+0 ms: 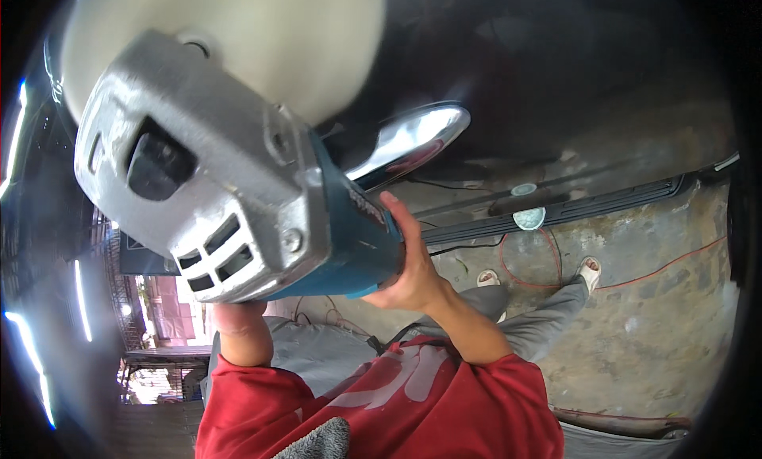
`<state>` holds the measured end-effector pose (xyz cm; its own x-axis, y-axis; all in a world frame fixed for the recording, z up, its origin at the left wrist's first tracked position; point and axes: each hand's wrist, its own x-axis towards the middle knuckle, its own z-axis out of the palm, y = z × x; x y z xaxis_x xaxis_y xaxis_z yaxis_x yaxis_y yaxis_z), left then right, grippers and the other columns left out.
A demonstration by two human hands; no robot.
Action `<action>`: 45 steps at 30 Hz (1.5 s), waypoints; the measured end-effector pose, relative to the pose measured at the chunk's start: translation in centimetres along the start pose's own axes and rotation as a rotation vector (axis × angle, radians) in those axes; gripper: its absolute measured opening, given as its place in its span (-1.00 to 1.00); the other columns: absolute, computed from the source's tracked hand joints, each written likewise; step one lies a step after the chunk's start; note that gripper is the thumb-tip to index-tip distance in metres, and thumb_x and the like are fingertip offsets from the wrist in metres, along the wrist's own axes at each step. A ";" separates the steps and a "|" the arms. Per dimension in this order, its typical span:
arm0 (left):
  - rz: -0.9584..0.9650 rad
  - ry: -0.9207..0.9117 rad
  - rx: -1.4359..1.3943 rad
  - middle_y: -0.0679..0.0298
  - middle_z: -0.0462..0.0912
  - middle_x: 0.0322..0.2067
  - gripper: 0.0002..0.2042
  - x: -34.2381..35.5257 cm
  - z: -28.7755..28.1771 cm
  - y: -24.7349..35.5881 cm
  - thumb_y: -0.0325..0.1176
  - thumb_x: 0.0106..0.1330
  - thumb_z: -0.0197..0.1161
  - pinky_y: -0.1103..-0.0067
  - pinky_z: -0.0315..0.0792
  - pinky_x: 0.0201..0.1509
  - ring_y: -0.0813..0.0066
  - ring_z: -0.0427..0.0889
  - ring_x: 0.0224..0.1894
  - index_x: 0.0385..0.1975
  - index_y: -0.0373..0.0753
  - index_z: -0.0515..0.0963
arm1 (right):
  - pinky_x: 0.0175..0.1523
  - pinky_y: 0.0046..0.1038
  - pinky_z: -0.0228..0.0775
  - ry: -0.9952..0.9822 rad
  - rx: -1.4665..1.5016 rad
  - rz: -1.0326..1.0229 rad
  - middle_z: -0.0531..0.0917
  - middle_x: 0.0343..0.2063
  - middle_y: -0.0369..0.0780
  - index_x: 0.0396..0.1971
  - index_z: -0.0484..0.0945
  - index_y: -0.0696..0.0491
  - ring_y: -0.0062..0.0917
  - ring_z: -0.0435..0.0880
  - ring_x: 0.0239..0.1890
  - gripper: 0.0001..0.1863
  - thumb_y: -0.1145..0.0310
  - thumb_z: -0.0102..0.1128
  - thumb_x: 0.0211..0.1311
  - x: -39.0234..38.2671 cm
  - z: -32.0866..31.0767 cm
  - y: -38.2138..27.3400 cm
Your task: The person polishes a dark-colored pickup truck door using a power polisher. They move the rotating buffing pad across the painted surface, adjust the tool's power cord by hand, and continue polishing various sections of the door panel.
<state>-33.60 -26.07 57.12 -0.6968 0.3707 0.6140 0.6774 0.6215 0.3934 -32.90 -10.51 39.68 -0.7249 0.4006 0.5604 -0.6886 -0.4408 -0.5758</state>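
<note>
A power polisher [198,173] with a silver metal head and a blue body fills the upper left, close to me. Its round whitish pad [325,46] is smeared, as if spinning, and lies over the dark glossy car panel [571,70]. Around the blue body is my right hand [417,268], its thumb laid along the side and its fingers partly hidden underneath. My left hand [240,316] goes behind the metal head, so its fingers and grip do not show. A chrome door handle [421,138] sits just right of the pad.
A dark running board [603,209] runs along the car's lower side, with a pale bowl-like item [529,218] at its edge. An orange cable [659,272] crosses the concrete floor [635,316] by my feet. A grey towel [321,441] hangs against my red shirt.
</note>
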 end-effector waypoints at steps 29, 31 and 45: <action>-0.120 0.035 -0.175 0.06 0.42 0.04 -0.07 -0.7 4.0 2.9 0.27 -0.02 0.18 0.39 0.38 0.09 0.26 0.45 0.05 0.15 -0.47 0.19 | -0.02 -0.27 0.42 -0.195 -0.154 0.188 0.50 -0.06 0.05 0.30 -0.05 0.05 -0.08 0.56 -0.09 0.11 0.41 0.47 -0.32 0.3 -5.3 -4.0; -0.209 -0.060 -0.289 0.10 0.43 0.02 -0.03 0.6 6.7 5.4 0.19 -0.11 0.36 0.46 0.40 0.06 0.33 0.46 0.02 0.14 -0.49 0.16 | 0.07 -0.31 0.38 -0.183 -0.175 0.204 0.46 0.02 0.05 0.30 -0.06 0.09 -0.12 0.54 -0.01 0.14 0.42 0.48 -0.35 -0.2 -7.2 -4.7; -0.232 0.106 -0.201 0.15 0.41 0.07 -0.11 -3.8 2.3 -2.1 0.38 0.10 -0.03 0.38 0.26 0.18 0.28 0.42 0.09 0.15 -0.40 0.23 | -0.21 -0.19 0.48 -0.312 -0.230 0.264 0.63 -0.33 -0.02 0.31 -0.07 -0.10 -0.02 0.61 -0.30 0.08 0.37 0.42 -0.27 0.4 -4.2 -2.3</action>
<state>-32.98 -27.20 52.37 -0.8168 0.1546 0.5558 0.5438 0.5281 0.6522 -31.73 -5.92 38.71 -0.8607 0.0227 0.5086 -0.4922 -0.2918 -0.8201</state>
